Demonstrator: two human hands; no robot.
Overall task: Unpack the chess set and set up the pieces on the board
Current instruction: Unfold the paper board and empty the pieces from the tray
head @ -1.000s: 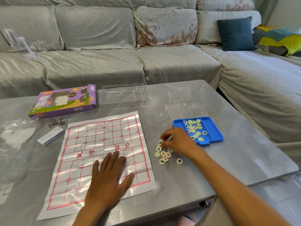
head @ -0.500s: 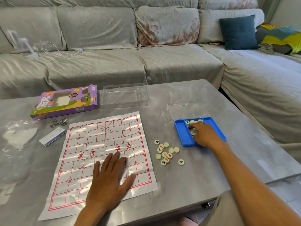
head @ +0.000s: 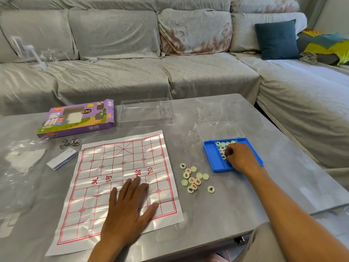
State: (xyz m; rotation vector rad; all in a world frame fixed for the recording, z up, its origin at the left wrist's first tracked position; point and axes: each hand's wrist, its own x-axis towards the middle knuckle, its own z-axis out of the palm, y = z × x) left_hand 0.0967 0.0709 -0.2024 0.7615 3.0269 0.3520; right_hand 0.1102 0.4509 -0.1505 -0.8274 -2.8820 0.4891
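We keep the left hand [head: 125, 210] flat, fingers spread, on the paper board [head: 120, 167] so it cannot slide; the right hand [head: 240, 157] curls into the blue tray [head: 212, 157] over the remaining pieces [head: 222, 145], whether any is pinched we cannot tell. Best to lift a few at once, clear the tray wall, and set them face-up by the loose pile [head: 194, 179] on the tabletop [head: 283, 186] beside the board

left hand [head: 125, 212]: bare, no ring, no watch | right hand [head: 239, 157]: bare | arms: no sleeves showing | leg [head: 264, 244]: tan cloth, under the right arm
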